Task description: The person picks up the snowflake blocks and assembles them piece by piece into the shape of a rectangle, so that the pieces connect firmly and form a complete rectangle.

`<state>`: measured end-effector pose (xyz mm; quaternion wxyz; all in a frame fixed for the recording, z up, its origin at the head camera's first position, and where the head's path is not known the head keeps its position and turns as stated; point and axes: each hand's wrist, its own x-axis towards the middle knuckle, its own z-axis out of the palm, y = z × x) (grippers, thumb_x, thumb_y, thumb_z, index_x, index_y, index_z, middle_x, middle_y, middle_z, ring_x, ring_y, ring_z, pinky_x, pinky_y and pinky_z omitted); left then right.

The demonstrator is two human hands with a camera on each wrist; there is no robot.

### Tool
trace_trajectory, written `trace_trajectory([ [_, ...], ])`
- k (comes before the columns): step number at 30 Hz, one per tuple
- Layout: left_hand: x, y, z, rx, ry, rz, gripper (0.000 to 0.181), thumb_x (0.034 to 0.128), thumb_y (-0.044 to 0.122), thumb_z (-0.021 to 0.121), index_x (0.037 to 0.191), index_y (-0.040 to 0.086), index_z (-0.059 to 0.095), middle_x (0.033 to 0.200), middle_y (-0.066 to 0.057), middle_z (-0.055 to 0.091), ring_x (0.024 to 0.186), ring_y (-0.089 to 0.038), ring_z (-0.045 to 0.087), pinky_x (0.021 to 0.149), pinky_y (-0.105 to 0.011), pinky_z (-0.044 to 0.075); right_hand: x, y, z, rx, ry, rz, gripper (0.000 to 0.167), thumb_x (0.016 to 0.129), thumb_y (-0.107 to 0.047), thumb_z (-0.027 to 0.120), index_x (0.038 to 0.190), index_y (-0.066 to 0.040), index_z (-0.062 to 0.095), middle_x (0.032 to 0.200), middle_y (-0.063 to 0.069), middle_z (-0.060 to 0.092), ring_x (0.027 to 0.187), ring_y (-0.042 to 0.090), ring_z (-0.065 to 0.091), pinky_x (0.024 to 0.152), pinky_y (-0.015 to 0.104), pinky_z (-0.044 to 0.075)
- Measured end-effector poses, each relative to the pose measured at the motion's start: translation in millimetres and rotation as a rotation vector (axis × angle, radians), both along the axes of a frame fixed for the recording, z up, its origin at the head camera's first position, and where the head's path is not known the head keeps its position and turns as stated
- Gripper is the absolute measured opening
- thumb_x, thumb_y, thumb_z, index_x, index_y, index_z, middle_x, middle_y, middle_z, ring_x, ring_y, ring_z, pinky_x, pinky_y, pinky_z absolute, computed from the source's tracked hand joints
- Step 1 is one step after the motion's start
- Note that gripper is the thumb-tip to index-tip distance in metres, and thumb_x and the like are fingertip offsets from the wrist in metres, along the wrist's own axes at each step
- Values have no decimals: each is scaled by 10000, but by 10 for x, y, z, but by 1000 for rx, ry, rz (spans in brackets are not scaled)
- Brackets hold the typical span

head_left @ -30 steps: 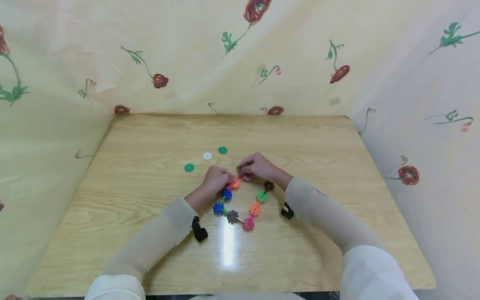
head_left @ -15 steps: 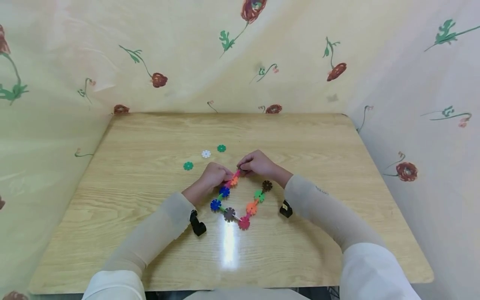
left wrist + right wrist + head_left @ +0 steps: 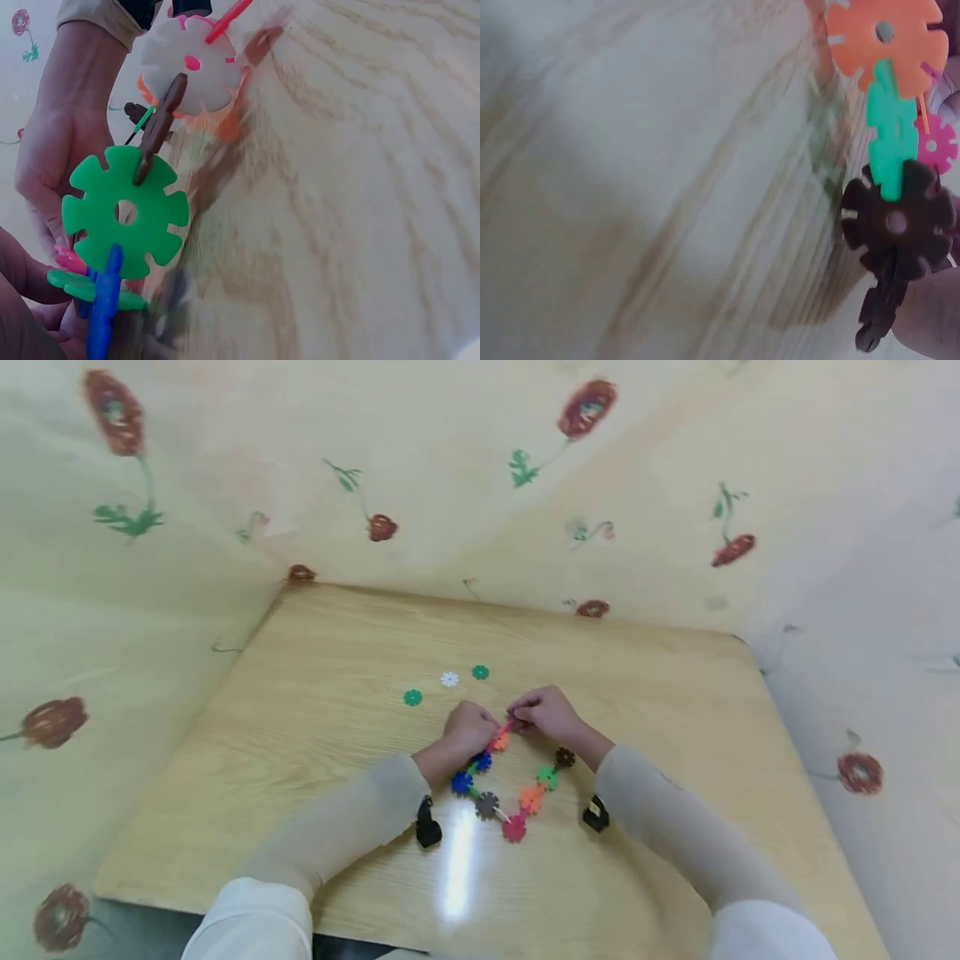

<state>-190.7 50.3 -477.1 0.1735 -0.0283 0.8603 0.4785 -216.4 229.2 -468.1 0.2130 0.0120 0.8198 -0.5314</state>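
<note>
A chain of slotted, flower-shaped plastic discs curves over the table, its lowest part a pink-red disc (image 3: 514,828). My left hand (image 3: 468,727) grips one end beside an orange disc (image 3: 500,741). With fingertips and thumb, my right hand (image 3: 551,712) pinches a dark disc, mostly covered by the fingers, next to a pink piece joined to the chain. The other end is a dark brown disc (image 3: 565,757), below my right wrist. Close up, the left wrist view has a green disc (image 3: 154,217) slotted to brown and blue ones. A brown disc (image 3: 922,214) fills the right wrist view's edge.
Beyond my left hand lie loose discs: a green one (image 3: 412,697), a white one (image 3: 449,679) and another green one (image 3: 481,672). Black wrist cameras hang under both forearms. Flower-patterned cloth borders the wooden table (image 3: 337,635) at the back and sides.
The head view has tilted and swung, so everything sits further right and lower. Both hands keep hold of the chain in nearly the same place, the pink piece showing more between them than one second ago.
</note>
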Motion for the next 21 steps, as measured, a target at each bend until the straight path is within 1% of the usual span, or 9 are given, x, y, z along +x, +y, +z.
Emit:
trace_trajectory([
  [3, 24, 61, -23, -34, 12, -19, 119, 845, 43, 688, 826, 79, 799, 758, 10, 710, 672, -131, 632, 591, -242, 531, 50, 27, -19, 10, 20, -8, 212, 985, 49, 584, 1154, 127, 685, 1035, 206, 724, 804, 164, 702, 732, 338, 625],
  [4, 11, 52, -21, -40, 16, -21, 124, 852, 49, 684, 823, 84, 800, 761, 17, 709, 666, -123, 625, 582, -233, 523, 35, 13, -19, 5, 22, -12, 214, 984, 60, 577, 1156, 135, 681, 1039, 208, 723, 792, 154, 696, 726, 335, 626],
  [6, -35, -31, 2, -48, 23, -11, 141, 868, 60, 669, 824, 88, 800, 773, 17, 714, 667, -121, 631, 582, -227, 528, -50, -75, -4, -15, 17, -5, 224, 981, 77, 567, 1167, 146, 669, 1049, 219, 721, 777, 148, 692, 726, 337, 626],
  [8, -38, -6, 23, -62, 33, -20, 141, 868, 62, 670, 828, 91, 802, 799, 14, 722, 701, -125, 640, 616, -238, 542, -26, -53, 7, -42, 3, -40, 231, 982, 77, 565, 1179, 141, 667, 1063, 218, 720, 784, 150, 694, 741, 339, 624],
  [13, -63, -50, 69, -71, 46, 7, 113, 883, 70, 693, 870, 86, 804, 880, -16, 742, 829, -171, 667, 751, -318, 577, -95, -117, 22, -69, -11, -62, 224, 988, 49, 576, 1171, 103, 694, 1082, 186, 721, 853, 161, 692, 773, 334, 619],
  [17, -28, -23, 61, -66, 32, -15, 122, 904, 81, 681, 904, 81, 803, 936, -33, 743, 877, -195, 664, 797, -352, 576, -61, -108, 14, -62, -25, -88, 213, 991, 42, 582, 1155, 100, 705, 1053, 194, 732, 844, 175, 714, 760, 331, 621],
  [21, 55, 57, 18, -70, -2, -32, 132, 913, 71, 666, 918, 80, 797, 957, -40, 735, 871, -199, 655, 787, -355, 575, 51, -34, -31, -54, -37, -96, 209, 985, 33, 601, 1152, 94, 711, 1026, 191, 742, 813, 154, 721, 742, 317, 622],
])
